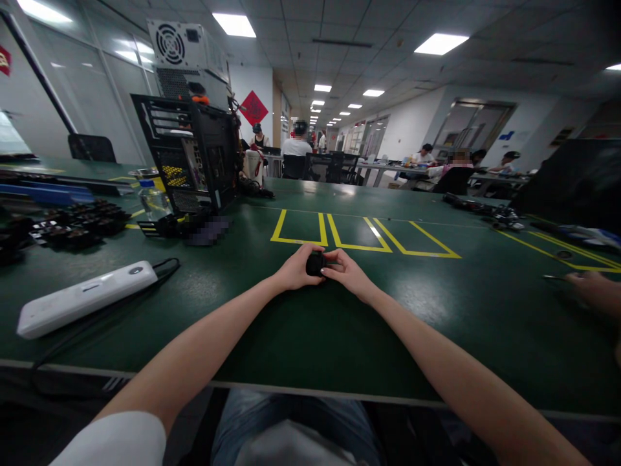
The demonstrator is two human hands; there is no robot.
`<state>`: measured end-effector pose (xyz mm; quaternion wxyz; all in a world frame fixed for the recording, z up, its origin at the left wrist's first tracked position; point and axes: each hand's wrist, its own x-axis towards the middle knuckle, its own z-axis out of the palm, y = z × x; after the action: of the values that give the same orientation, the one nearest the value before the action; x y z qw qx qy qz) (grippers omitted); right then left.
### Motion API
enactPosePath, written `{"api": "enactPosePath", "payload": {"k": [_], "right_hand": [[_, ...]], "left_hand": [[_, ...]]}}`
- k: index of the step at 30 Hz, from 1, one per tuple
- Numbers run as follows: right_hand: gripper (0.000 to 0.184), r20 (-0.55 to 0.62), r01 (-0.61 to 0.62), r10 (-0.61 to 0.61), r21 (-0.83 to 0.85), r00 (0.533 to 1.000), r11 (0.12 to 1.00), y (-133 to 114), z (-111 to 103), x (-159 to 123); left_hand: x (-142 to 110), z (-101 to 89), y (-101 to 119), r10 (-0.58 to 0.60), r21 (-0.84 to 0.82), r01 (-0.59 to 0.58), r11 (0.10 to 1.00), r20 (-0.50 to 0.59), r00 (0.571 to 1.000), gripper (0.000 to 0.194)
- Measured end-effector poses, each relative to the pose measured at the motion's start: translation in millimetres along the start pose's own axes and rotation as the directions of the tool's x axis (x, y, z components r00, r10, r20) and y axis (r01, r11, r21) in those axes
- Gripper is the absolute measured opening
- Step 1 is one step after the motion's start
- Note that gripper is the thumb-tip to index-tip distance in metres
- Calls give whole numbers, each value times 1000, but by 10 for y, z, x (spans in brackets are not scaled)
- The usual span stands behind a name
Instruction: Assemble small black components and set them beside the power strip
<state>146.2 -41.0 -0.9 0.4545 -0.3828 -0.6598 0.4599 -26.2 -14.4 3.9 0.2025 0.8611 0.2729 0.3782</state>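
A small, dark, rounded black object (315, 263) is held between my two hands just above or on the green table (310, 330); its exact kind cannot be made out. My left hand (295, 268) wraps round its left side, with the thumb low and the fingers along the top. From the right, my right hand (347, 273) pinches its edge between thumb and fingers. Just beyond my hands, yellow tape outlines (356, 247) mark the tabletop.
At left lie a white power strip (90, 294) with a cable and a heap of dark parts (80, 223). An open black computer case (194, 152), a clear bottle (154, 200) and a power supply unit (187, 45) stand behind. At far right, another person's hand (594, 288) nears a thin tool.
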Motion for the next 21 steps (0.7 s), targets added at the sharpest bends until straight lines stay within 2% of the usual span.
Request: {"api": "enactPosePath", "payload": {"k": [6, 11, 14, 21], "right_hand": [[22, -39, -3, 5, 36, 999, 999, -2, 16, -4], [32, -77, -39, 41, 33, 996, 999, 38, -7, 43], [32, -42, -76, 77, 27, 996, 997, 38, -23, 52], [31, 4, 6, -6, 45, 1000, 999, -14, -6, -21]], "left_hand": [[6, 0, 4, 1, 10, -1, 1000, 5, 1000, 57], [9, 8, 3, 0, 5, 0, 1000, -7, 1000, 58], [5, 7, 4, -6, -4, 6, 1000, -7, 1000, 58], [9, 12, -6, -13, 2, 13, 1000, -7, 1000, 58]]}}
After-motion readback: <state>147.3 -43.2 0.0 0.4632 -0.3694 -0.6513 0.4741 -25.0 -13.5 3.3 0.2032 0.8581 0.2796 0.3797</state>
